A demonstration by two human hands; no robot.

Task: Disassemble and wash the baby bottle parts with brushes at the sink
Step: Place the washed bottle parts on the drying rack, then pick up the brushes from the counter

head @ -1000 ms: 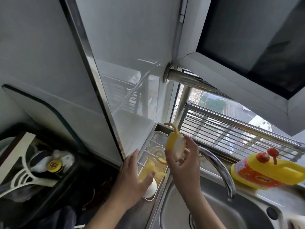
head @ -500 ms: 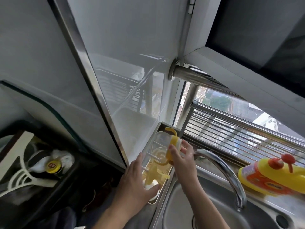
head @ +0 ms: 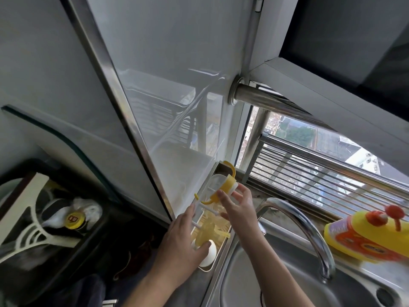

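Left hand [head: 181, 247]: fingers extended and relaxed, resting along the drying rack [head: 208, 268], thumb against a white rounded part [head: 210, 253]; it covers much of the rack's contents. Right hand [head: 240, 207]: fingertips pinch the yellow-collared baby bottle [head: 223, 185], tilted above the rack's far end. Faucet [head: 305, 224] beside it; detergent bottle [head: 367, 235] blurred, label unreadable.
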